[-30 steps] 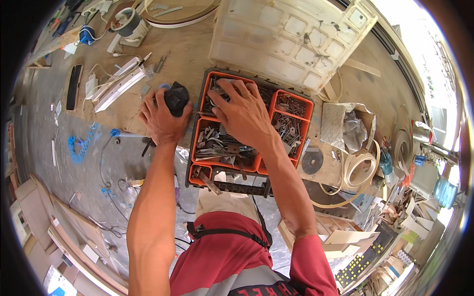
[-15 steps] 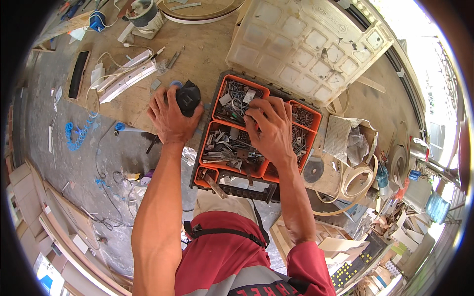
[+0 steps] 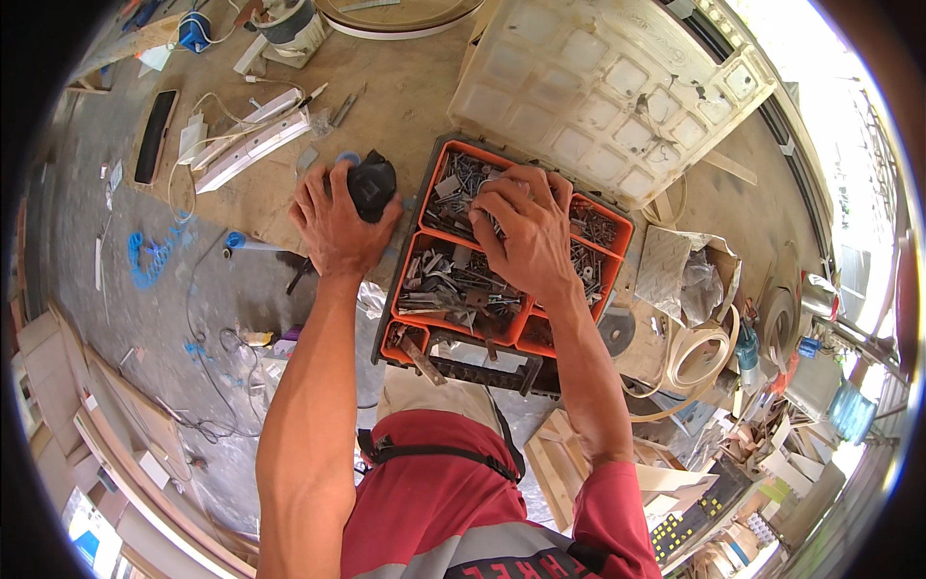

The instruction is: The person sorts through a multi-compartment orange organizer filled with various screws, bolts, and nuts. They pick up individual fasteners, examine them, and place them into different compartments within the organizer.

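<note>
My left hand [image 3: 340, 220] is on the bench, its fingers and thumb closed round a black rounded object [image 3: 371, 186] whose exact kind I cannot make out. To the right stands an open organizer case [image 3: 424, 232] with orange compartments. My right hand [image 3: 526, 232] is over its upper compartments, fingers curled down among the screws [image 3: 463, 179]; whatever the fingertips hold is hidden. Nearer me, a larger compartment holds mixed metal hardware [image 3: 453, 280]. A flat strip [image 3: 422, 362] sticks out of the small corner compartment.
The case's clear lid [image 3: 608, 92] lies folded back on the wooden bench [image 3: 405, 92]. White rails [image 3: 253, 145], a cable and a black bar [image 3: 156, 137] lie left. An opened carton [image 3: 666, 270] and a roll of edging strip [image 3: 696, 355] are right. Cords cross the floor.
My right hand's fingers have curled in more and shifted slightly left over the screws, covering a pale piece seen before. My left hand stays round the black object.
</note>
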`<state>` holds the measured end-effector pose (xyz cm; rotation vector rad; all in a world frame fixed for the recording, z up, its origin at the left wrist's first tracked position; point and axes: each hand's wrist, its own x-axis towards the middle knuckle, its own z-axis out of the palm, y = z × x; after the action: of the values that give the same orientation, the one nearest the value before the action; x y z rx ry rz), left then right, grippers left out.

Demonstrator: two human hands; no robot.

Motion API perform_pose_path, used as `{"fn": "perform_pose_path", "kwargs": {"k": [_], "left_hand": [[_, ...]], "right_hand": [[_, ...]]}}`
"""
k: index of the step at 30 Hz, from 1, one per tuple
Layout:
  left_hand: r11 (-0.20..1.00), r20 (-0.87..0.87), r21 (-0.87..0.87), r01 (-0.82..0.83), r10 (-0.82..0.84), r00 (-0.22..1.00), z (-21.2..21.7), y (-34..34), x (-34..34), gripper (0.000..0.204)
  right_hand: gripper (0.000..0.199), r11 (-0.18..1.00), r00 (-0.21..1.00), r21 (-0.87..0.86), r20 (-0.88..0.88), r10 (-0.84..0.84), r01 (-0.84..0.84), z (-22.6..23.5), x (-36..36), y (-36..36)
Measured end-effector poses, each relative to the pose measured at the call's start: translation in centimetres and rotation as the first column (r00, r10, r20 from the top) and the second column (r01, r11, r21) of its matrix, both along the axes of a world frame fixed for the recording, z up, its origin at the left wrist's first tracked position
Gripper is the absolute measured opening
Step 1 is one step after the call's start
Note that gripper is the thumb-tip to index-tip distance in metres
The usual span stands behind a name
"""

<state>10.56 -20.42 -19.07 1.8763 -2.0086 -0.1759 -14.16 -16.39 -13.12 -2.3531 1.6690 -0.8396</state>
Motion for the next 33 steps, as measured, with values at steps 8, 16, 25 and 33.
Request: {"fn": "perform_pose_path", "kwargs": {"k": [8, 16, 25, 33], "left_hand": [[1.000, -0.008, -0.002, 0.002, -0.002, 1.000, 0.1, 0.2, 0.0, 0.079], [1.000, -0.013, -0.016, 0.004, -0.004, 1.000, 0.0, 0.1, -0.1, 0.079], [1.000, -0.005, 0.008, -0.004, 0.004, 1.000, 0.1, 0.1, -0.1, 0.078], [1.000, -0.012, 0.015, -0.007, 0.007, 1.000, 0.2, 0.1, -0.1, 0.078]], "right_hand": [[0.017, 1.000, 0.997, -0.012, 0.080, -0.020, 0.021, -0.2, 0.6, -0.4], [0.032, 0.976, 0.989, 0.181, -0.052, 0.136, -0.125, 0.8, -0.9, -2.2], [0.030, 1.000, 0.998, -0.017, -0.054, 0.022, -0.023, -0.4, -1.3, -2.9], [0.034, 0.991, 0.991, -0.033, 0.038, -0.126, 0.128, -0.5, -0.9, -1.5]]}}
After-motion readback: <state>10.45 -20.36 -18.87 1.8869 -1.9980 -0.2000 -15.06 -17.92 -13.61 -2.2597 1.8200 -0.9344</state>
